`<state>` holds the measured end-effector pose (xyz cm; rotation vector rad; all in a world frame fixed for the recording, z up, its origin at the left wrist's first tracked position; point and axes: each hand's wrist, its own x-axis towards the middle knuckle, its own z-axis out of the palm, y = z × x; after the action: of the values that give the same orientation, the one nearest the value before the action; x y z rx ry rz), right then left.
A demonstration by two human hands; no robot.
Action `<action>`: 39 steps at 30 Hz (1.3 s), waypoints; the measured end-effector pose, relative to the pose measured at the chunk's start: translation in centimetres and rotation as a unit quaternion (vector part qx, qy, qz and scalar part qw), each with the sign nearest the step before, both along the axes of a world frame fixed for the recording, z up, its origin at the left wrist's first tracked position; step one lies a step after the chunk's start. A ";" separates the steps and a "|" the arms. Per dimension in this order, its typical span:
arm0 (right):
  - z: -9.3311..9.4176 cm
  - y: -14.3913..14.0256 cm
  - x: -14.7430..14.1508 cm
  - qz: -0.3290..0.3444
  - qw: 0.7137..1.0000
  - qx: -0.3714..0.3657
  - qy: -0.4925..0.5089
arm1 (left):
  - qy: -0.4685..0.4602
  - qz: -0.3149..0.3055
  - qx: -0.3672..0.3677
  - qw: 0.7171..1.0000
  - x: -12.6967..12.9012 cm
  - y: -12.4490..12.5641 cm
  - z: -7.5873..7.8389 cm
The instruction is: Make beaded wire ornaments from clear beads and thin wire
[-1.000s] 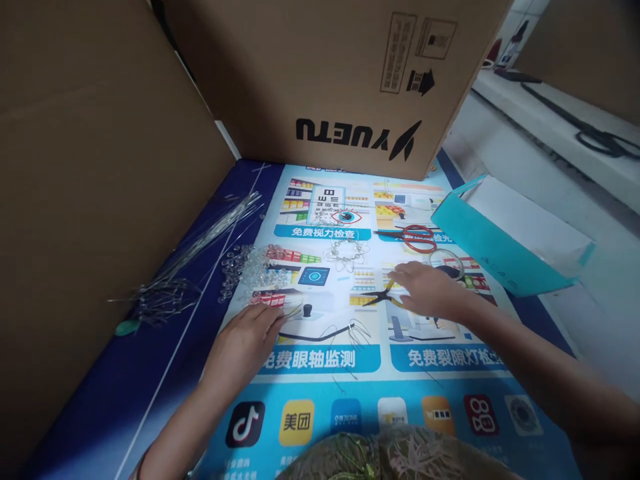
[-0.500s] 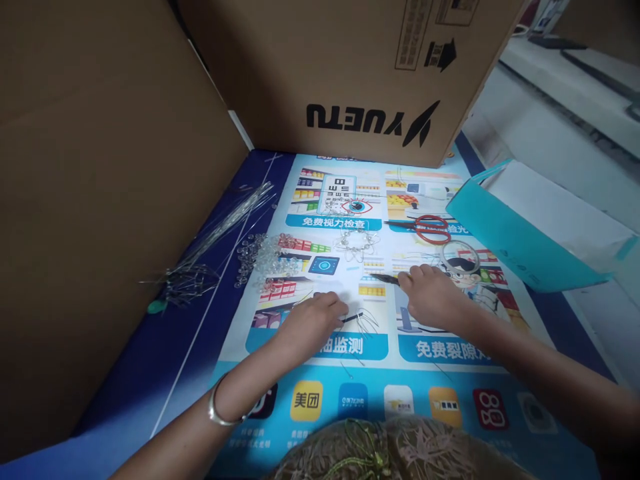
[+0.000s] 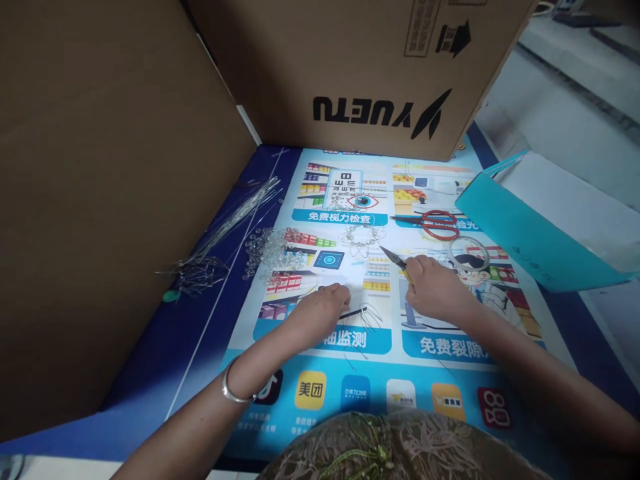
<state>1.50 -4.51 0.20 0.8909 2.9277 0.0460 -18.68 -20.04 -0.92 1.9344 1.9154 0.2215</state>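
Note:
My right hand [image 3: 437, 290] is wrapped round pliers [image 3: 395, 258] with dark pointed jaws and a yellowish handle. Their tip points up and left, near a ring of clear beads and wire loops [image 3: 363, 238]. My left hand [image 3: 323, 312] is closed low over the printed sheet, its fingertips pressed together; what they pinch is hidden. Beside those fingers a thin dark rod [image 3: 354, 313] sticks out, with fine wire loops [image 3: 371, 318] at its end. Loose clear beads [image 3: 273, 253] lie in a pile beyond my left hand.
Left of the beads lies a bundle of thin wires [image 3: 235, 217] with dark looped ends [image 3: 203, 275]. Red-handled scissors [image 3: 440, 225] and a roll of clear tape [image 3: 469, 253] are at right, near an open teal box [image 3: 545, 230]. Large cardboard panels [image 3: 380, 60] stand behind and left.
The pliers have swung from pointing left to pointing up and left, closer to the beaded ring. My left hand has stayed about in place. The view has shifted slightly.

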 end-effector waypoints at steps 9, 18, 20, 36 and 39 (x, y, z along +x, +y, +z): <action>-0.2 1.0 1.4 -0.064 0.931 -0.302 0.194 | -0.157 0.062 0.030 0.985 -0.8 5.6 0.2; -2.2 0.5 0.7 -0.113 0.613 -0.734 0.270 | -0.405 0.079 0.086 0.907 0.6 7.3 -0.7; -2.0 0.3 0.6 -0.123 0.594 -0.746 0.276 | -0.436 0.106 0.085 0.889 0.6 7.0 -1.0; 0.6 0.9 1.3 -0.034 0.766 -0.613 0.191 | -0.557 0.159 0.215 0.786 0.1 6.7 -0.7; 0.6 0.8 1.3 -0.028 0.765 -0.615 0.188 | -0.548 0.169 0.233 0.786 0.2 6.6 -0.5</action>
<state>2.82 -3.76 0.83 0.6993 2.2807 -1.9496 -18.47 -13.46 -1.46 1.1152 1.3555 1.6402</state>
